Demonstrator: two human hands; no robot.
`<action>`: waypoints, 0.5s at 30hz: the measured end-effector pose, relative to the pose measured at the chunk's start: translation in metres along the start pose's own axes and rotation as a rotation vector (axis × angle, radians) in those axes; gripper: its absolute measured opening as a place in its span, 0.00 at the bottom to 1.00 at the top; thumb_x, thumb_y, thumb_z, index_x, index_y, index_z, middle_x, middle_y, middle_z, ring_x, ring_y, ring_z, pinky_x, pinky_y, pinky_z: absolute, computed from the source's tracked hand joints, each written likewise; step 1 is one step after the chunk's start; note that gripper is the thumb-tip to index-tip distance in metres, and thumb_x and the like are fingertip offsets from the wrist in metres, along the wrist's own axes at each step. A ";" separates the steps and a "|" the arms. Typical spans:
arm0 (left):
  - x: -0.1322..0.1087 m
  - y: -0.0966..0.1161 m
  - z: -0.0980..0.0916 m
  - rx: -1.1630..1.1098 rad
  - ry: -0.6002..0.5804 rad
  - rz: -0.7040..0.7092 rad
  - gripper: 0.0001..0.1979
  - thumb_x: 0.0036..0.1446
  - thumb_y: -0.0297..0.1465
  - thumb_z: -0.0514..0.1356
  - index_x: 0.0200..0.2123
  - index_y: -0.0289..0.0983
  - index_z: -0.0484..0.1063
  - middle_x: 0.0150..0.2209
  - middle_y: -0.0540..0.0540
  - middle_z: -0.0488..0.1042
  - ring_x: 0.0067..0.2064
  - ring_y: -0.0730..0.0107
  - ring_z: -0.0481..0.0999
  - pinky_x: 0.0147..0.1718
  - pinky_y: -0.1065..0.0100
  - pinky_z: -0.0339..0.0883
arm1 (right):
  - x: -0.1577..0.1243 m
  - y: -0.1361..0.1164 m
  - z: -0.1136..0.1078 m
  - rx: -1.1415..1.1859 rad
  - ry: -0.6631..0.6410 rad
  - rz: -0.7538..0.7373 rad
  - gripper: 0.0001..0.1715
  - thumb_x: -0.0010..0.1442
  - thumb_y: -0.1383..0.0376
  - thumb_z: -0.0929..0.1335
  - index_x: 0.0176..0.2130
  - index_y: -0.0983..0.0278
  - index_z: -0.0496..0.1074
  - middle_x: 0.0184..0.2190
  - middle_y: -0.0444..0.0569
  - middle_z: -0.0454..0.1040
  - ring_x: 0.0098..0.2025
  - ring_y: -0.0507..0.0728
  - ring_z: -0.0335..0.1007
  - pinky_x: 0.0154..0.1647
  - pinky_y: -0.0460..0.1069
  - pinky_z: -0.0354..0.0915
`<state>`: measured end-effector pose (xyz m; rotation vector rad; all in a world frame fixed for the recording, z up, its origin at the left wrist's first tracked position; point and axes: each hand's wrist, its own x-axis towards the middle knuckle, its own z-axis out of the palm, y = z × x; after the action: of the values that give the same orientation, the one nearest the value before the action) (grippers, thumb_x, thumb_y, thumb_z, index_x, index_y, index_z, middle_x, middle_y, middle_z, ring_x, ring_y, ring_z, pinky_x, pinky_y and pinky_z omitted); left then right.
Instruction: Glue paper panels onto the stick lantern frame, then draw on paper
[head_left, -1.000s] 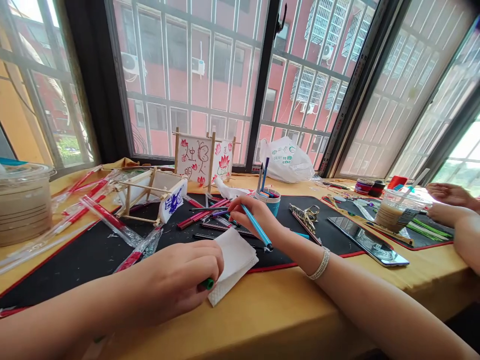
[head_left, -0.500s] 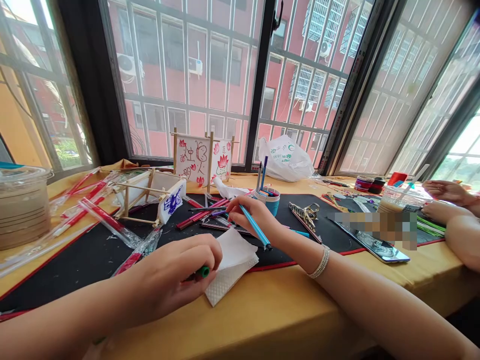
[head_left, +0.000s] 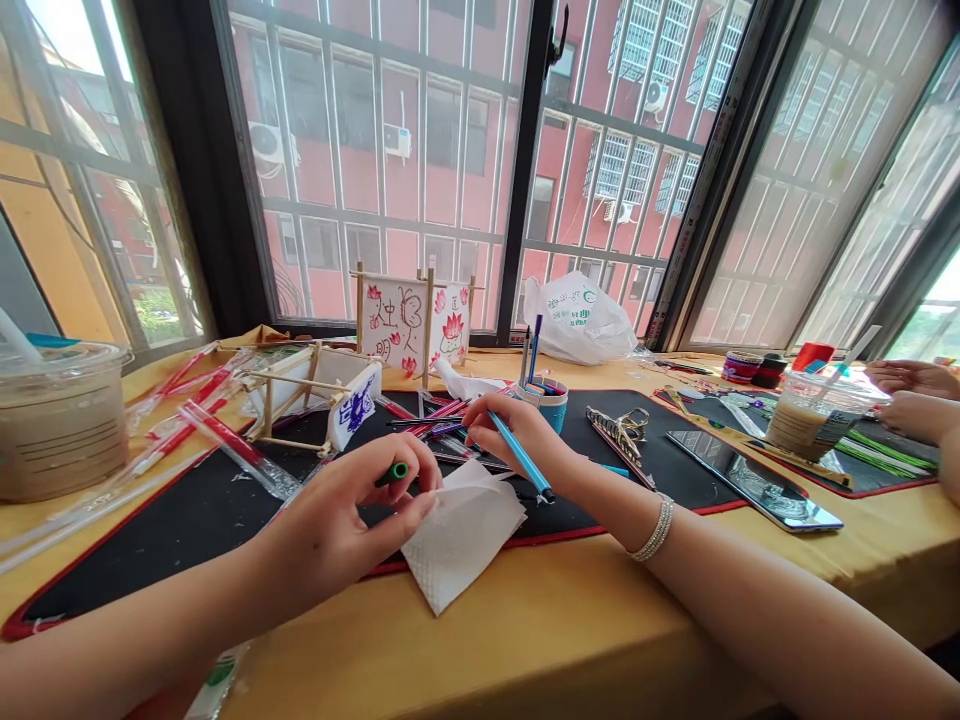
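Note:
My left hand (head_left: 345, 515) is turned palm-up above the black mat (head_left: 180, 540), and its fingers pinch a short green marker (head_left: 391, 474). The hand's edge is next to a folded white paper napkin (head_left: 461, 530). My right hand (head_left: 517, 435) grips a blue marker (head_left: 521, 455) with its tip down, close to the napkin's upper edge. Its fingers rest among several loose red and dark markers (head_left: 427, 420). The marker tips are hidden or too small to make out.
A bamboo-framed paper lantern (head_left: 315, 395) and a painted lantern (head_left: 412, 325) stand ahead, beside a blue pen cup (head_left: 544, 405). A metal clip (head_left: 619, 435), phone (head_left: 754, 480) and milk-tea cups (head_left: 60, 420) stand nearby. A co-worker's hands (head_left: 915, 395) are at right.
My left hand has rolled palm-up and lifted the green marker from the napkin's left side. My right hand has barely moved. The whole view has shifted slightly.

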<state>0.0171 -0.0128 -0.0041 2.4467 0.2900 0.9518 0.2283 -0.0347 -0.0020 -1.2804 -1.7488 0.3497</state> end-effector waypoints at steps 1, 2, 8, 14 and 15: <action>0.001 -0.001 0.000 0.009 0.015 -0.017 0.11 0.58 0.30 0.51 0.26 0.40 0.51 0.32 0.48 0.69 0.32 0.75 0.68 0.29 0.74 0.66 | 0.000 0.000 0.000 -0.008 -0.001 -0.002 0.03 0.53 0.68 0.64 0.32 0.64 0.68 0.25 0.41 0.68 0.27 0.50 0.62 0.29 0.45 0.59; 0.002 -0.001 -0.001 0.016 0.021 -0.033 0.11 0.58 0.31 0.52 0.26 0.40 0.51 0.32 0.48 0.69 0.32 0.74 0.67 0.29 0.74 0.66 | 0.000 0.001 0.000 -0.014 -0.001 0.000 0.03 0.53 0.68 0.64 0.32 0.64 0.68 0.25 0.42 0.69 0.27 0.50 0.62 0.29 0.45 0.59; 0.005 -0.007 -0.002 -0.044 0.093 -0.172 0.12 0.57 0.36 0.52 0.27 0.40 0.52 0.31 0.50 0.67 0.31 0.73 0.66 0.27 0.72 0.66 | -0.001 -0.007 -0.006 0.031 -0.055 -0.004 0.06 0.55 0.63 0.66 0.35 0.64 0.68 0.27 0.43 0.70 0.29 0.51 0.65 0.31 0.46 0.62; 0.006 -0.016 -0.001 0.021 0.118 -0.292 0.12 0.56 0.39 0.53 0.27 0.39 0.53 0.29 0.52 0.64 0.29 0.73 0.64 0.25 0.72 0.63 | -0.013 -0.027 -0.024 -0.176 -0.403 -0.293 0.31 0.46 0.61 0.74 0.48 0.60 0.64 0.48 0.51 0.69 0.49 0.59 0.65 0.50 0.52 0.61; 0.006 -0.016 -0.001 0.015 0.118 -0.283 0.11 0.56 0.38 0.53 0.28 0.39 0.54 0.29 0.52 0.64 0.29 0.74 0.64 0.25 0.72 0.62 | -0.015 -0.028 -0.026 -0.268 -0.419 -0.299 0.31 0.45 0.64 0.74 0.49 0.61 0.64 0.48 0.52 0.69 0.49 0.59 0.65 0.50 0.53 0.61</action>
<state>0.0208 0.0035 -0.0084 2.2868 0.6670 0.9699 0.2324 -0.0658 0.0233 -1.1582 -2.3751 0.2247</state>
